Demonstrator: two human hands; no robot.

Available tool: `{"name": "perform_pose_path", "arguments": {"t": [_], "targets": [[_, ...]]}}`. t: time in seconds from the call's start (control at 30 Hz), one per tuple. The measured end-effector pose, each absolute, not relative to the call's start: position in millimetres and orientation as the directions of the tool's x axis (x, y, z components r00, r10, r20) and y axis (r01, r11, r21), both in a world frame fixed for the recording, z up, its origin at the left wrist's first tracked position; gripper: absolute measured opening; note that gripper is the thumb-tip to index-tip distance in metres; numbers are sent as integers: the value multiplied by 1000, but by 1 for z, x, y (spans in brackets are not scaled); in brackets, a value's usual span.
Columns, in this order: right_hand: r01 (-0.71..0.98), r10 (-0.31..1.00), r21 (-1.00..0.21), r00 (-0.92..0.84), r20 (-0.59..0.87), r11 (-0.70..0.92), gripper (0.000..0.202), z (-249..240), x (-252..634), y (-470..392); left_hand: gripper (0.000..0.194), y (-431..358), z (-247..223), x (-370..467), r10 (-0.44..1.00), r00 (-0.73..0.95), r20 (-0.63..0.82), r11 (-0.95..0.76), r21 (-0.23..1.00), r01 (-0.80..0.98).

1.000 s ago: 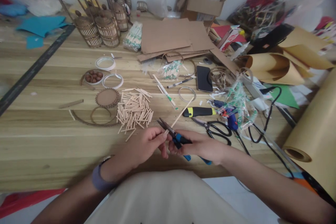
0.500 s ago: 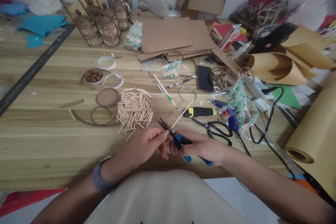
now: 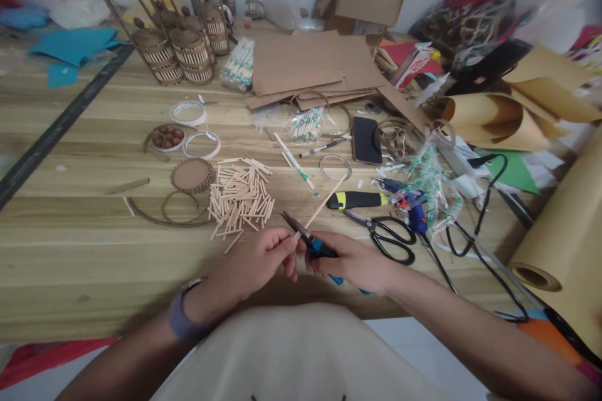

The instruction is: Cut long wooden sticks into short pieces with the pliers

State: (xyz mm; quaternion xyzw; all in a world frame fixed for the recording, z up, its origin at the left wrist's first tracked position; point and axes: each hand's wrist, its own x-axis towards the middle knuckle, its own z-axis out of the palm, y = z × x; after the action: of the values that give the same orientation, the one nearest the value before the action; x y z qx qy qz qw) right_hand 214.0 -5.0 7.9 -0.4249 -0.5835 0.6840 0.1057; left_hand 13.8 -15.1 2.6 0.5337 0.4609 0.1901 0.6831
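Between the thumb and fingers of my left hand (image 3: 268, 260) is one end of a thin wooden stick (image 3: 324, 202), which slants up to the right. My right hand (image 3: 355, 262) grips blue-and-black handled cutters (image 3: 301, 230); their blades lie across the stick close to my left fingertips and look nearly closed. A pile of short cut sticks (image 3: 239, 197) lies just beyond my left hand. Black-handled scissors (image 3: 392, 235) and a yellow-and-black utility knife (image 3: 357, 200) rest beyond my right hand.
Rolls of tape (image 3: 188, 113), a bowl of brown balls (image 3: 168, 137) and a round cardboard piece (image 3: 192, 174) sit at the left. Farther back stand woven lanterns (image 3: 192, 56) beside cardboard sheets (image 3: 315, 62). To the right are a phone (image 3: 367, 140), a glue gun (image 3: 416, 213) and cables.
The cutter blades have closed together on the stick, and the handles have been squeezed nearer each other in my right hand. My left hand has barely moved.
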Motion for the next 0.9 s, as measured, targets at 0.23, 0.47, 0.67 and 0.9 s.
{"name": "perform_pose_path", "arguments": {"t": [0.23, 0.47, 0.67, 0.9], "targets": [[491, 771, -856, -477, -422, -165, 19, 12, 232, -12, 28, -7, 5, -9, 888, 306, -345, 287, 933, 219], [644, 904, -640, -361, 229, 419, 14, 6, 209, -6, 33, -4, 11, -1, 852, 360, -380, 85, 779, 621], [816, 925, -436, -347, 157, 380, 17, -10, 189, -1, 27, -10, 7, 8, 919, 313, -239, -141, 543, 828], [897, 960, -343, -249, 128, 278, 17, -18, 182, -2, 31, -9, 8, 13, 917, 357, -178, -309, 249, 918]]}}
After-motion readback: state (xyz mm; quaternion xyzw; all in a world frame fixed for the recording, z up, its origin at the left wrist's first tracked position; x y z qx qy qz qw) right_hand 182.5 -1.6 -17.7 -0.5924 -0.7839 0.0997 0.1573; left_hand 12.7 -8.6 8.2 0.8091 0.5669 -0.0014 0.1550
